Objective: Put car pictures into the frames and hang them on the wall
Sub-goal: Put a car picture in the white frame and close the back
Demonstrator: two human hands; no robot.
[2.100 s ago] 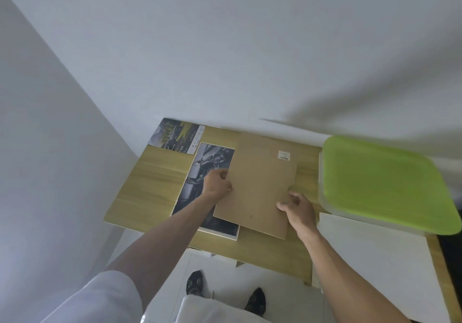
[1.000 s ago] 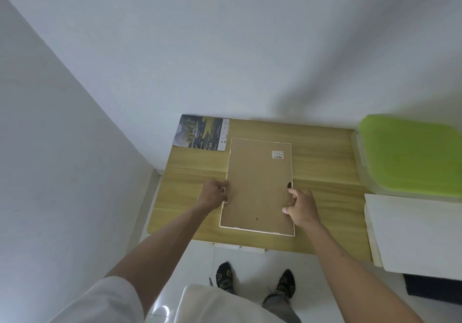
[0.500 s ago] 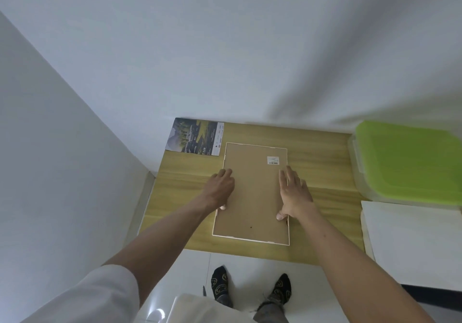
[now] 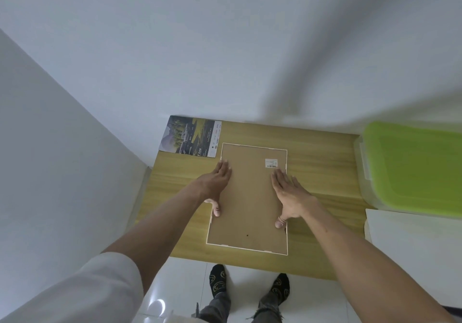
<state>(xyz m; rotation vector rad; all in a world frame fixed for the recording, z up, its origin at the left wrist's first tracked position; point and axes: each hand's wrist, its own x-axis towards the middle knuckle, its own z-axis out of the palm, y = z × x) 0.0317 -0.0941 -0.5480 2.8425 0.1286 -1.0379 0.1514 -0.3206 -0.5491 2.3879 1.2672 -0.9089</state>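
Observation:
A white picture frame (image 4: 250, 197) lies face down on the wooden table (image 4: 322, 172), its brown backing board up with a small barcode label near the far right corner. My left hand (image 4: 217, 185) presses flat along the frame's left edge, fingers straight. My right hand (image 4: 287, 192) lies flat on the right side of the board, thumb near the right edge. A car picture (image 4: 191, 136) with a landscape scene lies loose at the table's far left corner, just beyond the frame.
A clear bin with a green lid (image 4: 415, 167) stands at the right. A white board (image 4: 412, 247) lies in front of the bin. White walls close in at the back and left. My feet (image 4: 250, 287) stand on the white floor by the table's near edge.
The backing board went down into the frame over the dark car picture. Both hands went from gripping the frame's sides to lying flat on the board, and slid a little farther forward.

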